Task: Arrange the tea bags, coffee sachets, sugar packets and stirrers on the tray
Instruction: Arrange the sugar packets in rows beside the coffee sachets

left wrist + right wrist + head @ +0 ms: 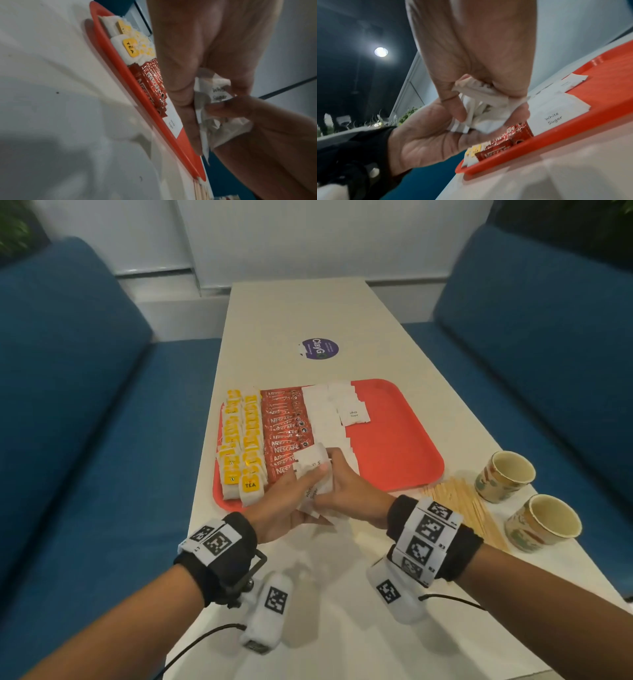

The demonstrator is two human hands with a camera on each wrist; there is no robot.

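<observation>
A red tray (394, 440) lies on the table. On it stand two rows of yellow-tagged tea bags (241, 446), a row of red coffee sachets (284, 433) and rows of white sugar packets (325, 416). Over the tray's near edge both hands hold one bunch of white sugar packets (313, 474). My left hand (291, 501) cups the bunch from below with its thumb on top. My right hand (346, 491) pinches the same packets (481, 97) from the right. The held bunch (217, 92) shows "White Sugar" print. Wooden stirrers (462, 505) lie on the table right of the tray.
Two paper cups (505, 475) (544, 522) stand at the table's right edge beside the stirrers. A purple round sticker (319, 349) is on the table beyond the tray. The tray's right half is bare. Blue sofas (85, 405) flank the table.
</observation>
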